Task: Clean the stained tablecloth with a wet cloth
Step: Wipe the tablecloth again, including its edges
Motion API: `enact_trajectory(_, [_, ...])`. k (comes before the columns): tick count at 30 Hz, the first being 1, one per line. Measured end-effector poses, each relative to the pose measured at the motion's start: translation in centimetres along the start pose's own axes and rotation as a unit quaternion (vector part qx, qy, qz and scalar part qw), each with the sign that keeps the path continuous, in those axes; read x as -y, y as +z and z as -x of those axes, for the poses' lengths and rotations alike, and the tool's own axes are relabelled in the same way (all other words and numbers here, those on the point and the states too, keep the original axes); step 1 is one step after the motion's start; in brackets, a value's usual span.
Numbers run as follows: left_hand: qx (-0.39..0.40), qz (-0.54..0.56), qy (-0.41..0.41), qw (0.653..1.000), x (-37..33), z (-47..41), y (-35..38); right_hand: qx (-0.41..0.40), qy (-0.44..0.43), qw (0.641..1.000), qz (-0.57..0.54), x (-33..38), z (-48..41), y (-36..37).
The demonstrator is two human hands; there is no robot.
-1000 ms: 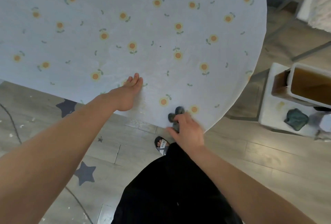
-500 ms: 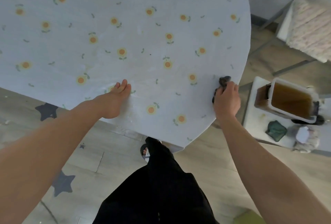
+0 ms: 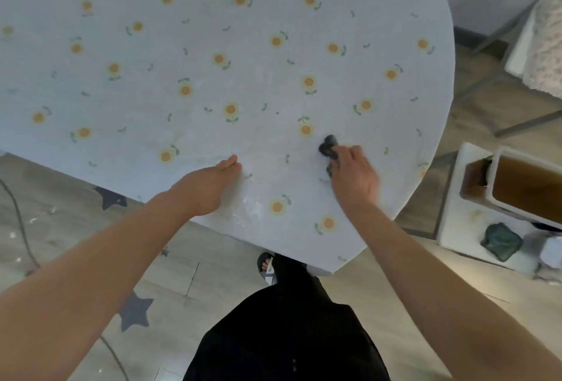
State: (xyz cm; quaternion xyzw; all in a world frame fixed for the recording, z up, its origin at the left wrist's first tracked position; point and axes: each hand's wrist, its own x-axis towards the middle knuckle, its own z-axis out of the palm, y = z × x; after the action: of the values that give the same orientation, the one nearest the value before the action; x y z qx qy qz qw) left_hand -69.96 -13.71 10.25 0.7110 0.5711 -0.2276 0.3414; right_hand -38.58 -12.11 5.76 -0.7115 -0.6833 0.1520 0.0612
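A round table wears a pale blue tablecloth [image 3: 213, 30] printed with small orange flowers. Faint whitish and yellowish stains [image 3: 252, 204] mark the cloth near its front edge. My right hand [image 3: 354, 176] grips a dark bunched cloth [image 3: 327, 146] and holds it down on the tablecloth, right of the stains. My left hand [image 3: 209, 186] lies flat on the tablecloth with straight fingers, just left of the stained patch. Most of the dark cloth is hidden under my fingers.
A white side stand [image 3: 456, 228] at the right carries a white tub of brown water [image 3: 529, 189] and a second dark green cloth [image 3: 501, 242]. A metal-framed chair with a pale cushion [image 3: 544, 46] stands behind it. Wooden floor with grey star marks lies below.
My right hand moved with the dark cloth from the table's right edge inward onto the tablecloth, toward the middle. My left hand stayed flat on the same spot.
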Motion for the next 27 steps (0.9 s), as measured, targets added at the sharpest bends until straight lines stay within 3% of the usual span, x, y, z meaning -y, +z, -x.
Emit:
enact_trajectory(3, [-0.037, 0.0, -0.037, 0.999, 1.1, 0.1, 0.3, -0.077, 0.119, 0.99, 0.014, -4.1, -7.8, -2.8])
enact_trajectory(5, [-0.047, -0.022, -0.048, 0.997, 2.4, 0.1, 0.4, -0.063, 0.168, 0.984, 0.0, -3.9, -11.3, -2.9])
enact_trajectory(7, [-0.03, -0.036, -0.055, 0.997, 3.2, 0.1, 0.3, -0.024, 0.165, 0.986, 0.002, -2.0, -12.1, -2.1])
enact_trajectory(11, [0.024, -0.037, -0.054, 0.998, 2.9, 0.0, 0.5, 0.002, 0.034, 0.998, -0.056, 3.9, -6.1, 1.5])
enact_trajectory(14, [0.046, -0.011, -0.051, 0.998, 3.0, 0.0, 0.2, 0.062, -0.088, 0.987, -0.119, 8.7, 2.6, 4.3])
enact_trajectory(16, [0.055, 0.004, -0.046, 0.997, 3.2, 0.1, -0.4, 0.148, -0.216, 0.956, -0.131, 10.9, 7.6, 6.1])
enact_trajectory(18, [0.062, 0.008, -0.044, 0.997, 3.4, 0.1, -0.9, 0.238, -0.331, 0.903, -0.135, 12.1, 10.3, 6.8])
enact_trajectory(20, [0.069, 0.013, -0.044, 0.997, 3.5, 0.0, -1.0, 0.275, -0.362, 0.876, -0.161, 12.1, 9.6, 5.9])
enact_trajectory(23, [0.072, 0.017, -0.043, 0.996, 3.7, -0.1, -0.8, 0.17, -0.251, 0.935, -0.181, 9.6, 3.0, 2.0])
enact_trajectory(25, [0.073, 0.014, -0.043, 0.996, 3.8, -0.3, -0.7, 0.076, -0.118, 0.982, -0.125, 5.5, -4.0, -0.5])
enact_trajectory(27, [0.076, 0.017, -0.042, 0.996, 3.8, -0.4, -0.7, -0.026, 0.049, 0.995, -0.077, 0.4, -10.6, -2.6])
